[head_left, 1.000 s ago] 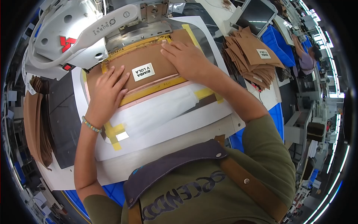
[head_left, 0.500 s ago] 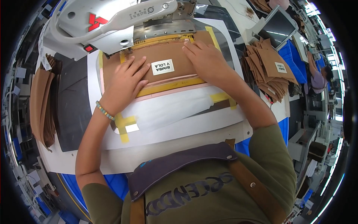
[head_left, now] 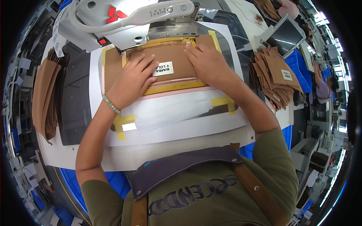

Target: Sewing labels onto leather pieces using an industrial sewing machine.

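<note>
Brown leather piece (head_left: 151,66) with white label (head_left: 164,69), pushed further under the sewing machine (head_left: 124,19) than before. Left hand (head_left: 132,81) and right hand (head_left: 205,64) flat, fingers spread, pressing; probably lined up now.

The scene is seen from a single head-worn fisheye view, aimed steeply down over the person's chest at the sewing machine (head_left: 132,19) and white work table (head_left: 181,132). Both are viewed from close range, and straight edges are bent toward the rim.
</note>
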Demonstrator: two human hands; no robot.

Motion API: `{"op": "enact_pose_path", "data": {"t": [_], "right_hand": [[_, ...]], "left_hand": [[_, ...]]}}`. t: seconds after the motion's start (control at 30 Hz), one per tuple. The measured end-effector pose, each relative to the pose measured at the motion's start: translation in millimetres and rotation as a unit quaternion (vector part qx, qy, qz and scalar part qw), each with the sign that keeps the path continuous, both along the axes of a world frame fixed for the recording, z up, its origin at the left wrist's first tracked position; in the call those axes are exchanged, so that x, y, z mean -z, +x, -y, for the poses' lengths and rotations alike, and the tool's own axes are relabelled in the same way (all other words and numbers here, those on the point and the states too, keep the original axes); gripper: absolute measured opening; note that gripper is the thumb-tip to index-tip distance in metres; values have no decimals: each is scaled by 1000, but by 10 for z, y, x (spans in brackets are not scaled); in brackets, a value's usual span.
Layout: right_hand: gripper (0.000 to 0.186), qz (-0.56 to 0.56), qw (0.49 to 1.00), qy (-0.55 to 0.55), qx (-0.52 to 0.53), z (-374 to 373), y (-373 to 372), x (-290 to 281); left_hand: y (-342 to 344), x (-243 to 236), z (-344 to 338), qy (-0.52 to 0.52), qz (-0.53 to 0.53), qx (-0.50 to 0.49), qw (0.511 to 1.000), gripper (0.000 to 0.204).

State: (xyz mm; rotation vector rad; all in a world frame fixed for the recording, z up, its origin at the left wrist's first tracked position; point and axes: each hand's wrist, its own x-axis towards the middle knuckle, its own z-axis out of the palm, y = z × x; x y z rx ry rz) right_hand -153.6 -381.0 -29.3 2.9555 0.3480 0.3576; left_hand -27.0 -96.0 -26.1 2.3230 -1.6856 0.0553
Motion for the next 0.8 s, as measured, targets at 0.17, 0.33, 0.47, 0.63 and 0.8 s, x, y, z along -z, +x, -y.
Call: {"op": "enact_pose_path", "data": {"t": [0.17,0.33,0.47,0.63,0.8], "right_hand": [[48,36,999,-6,-33,-143,107,9],[48,55,997,3,-55,-270,201,13],[47,46,997,-7,-64,-405,264,-22],[47,37,997,-17,-64,-557,346,-32],[44,25,997,-24,-67,-689,440,-28]], "left_hand": [[28,-36,-42,0,-1,2,1000,48],[49,-24,-67,-13,6,1,1000,46],[64,-3,-88,-11,9,-4,1000,45],[95,28,-115,-24,17,2,1000,44],[111,41,-141,-34,19,4,999,43]]}}
